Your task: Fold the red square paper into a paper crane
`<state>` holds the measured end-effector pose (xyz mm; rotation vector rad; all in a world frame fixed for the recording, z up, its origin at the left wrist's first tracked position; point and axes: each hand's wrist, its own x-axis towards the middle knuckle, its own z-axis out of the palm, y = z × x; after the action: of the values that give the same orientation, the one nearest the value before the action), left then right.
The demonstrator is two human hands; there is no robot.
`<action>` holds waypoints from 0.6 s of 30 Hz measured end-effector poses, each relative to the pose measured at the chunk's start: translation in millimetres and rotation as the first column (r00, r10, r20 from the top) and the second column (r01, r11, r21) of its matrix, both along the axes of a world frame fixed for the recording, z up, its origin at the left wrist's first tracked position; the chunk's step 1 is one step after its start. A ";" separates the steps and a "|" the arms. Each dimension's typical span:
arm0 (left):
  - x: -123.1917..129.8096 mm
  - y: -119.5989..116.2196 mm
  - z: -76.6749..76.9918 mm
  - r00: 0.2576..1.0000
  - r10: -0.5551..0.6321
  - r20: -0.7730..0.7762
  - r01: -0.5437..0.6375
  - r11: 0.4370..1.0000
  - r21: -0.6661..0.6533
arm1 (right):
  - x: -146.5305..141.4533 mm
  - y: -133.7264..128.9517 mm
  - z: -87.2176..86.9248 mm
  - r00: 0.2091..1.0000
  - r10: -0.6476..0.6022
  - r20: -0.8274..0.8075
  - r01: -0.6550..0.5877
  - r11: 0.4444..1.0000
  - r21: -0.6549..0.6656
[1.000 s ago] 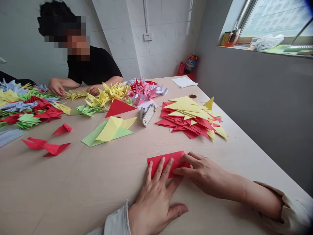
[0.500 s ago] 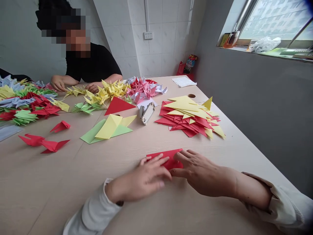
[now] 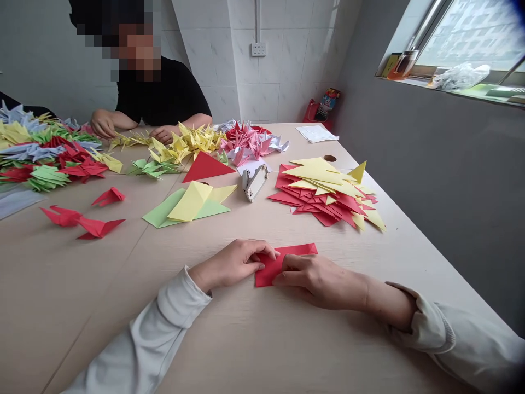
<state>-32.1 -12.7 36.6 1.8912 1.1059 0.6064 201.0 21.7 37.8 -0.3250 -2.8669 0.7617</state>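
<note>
A folded piece of red paper (image 3: 268,273) lies on the table in front of me, with a small folded corner at its upper right. My left hand (image 3: 233,265) is at its left end, thumb and bent fingers closed on the paper there. From the right, my right hand (image 3: 315,279) pinches the paper near its lower edge, fingers curled and covering part of it. Beyond the hands sits a pile of red and yellow folded paper (image 3: 324,189). Yellow paper (image 3: 191,201) rests across green paper (image 3: 158,210) to the left.
A stapler (image 3: 255,183) stands behind, beside a red paper triangle (image 3: 211,167). Red folded paper birds (image 3: 96,225) lie at left. Heaps of colored paper cranes (image 3: 53,153) spread along the far left. Across the table, a person in black (image 3: 164,90) handles yellow cranes (image 3: 186,143).
My left hand has moved from over the paper to its left end, its fingers now bent. My right hand has curled more tightly at the lower edge. The view has shifted slightly.
</note>
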 end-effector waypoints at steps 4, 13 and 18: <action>-0.3 0.7 -1.2 1.000 0.003 0.025 -0.002 1.000 -0.024 | -8.6 -5.9 4.7 0.994 -0.035 0.100 0.023 0.993 0.113; 0.2 0.1 1.9 1.000 0.001 0.008 -0.001 0.998 -0.062 | -14.7 -12.1 4.1 0.981 -0.161 0.111 0.166 0.985 -0.037; 0.8 -0.3 9.7 0.995 -0.013 -0.094 0.004 0.996 -0.088 | 15.3 -0.6 -0.1 0.998 -0.058 0.011 0.059 0.998 -0.016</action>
<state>-31.3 -13.0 46.3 1.8638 1.1654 0.4602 216.3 21.1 37.7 -0.4143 -2.8490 0.7749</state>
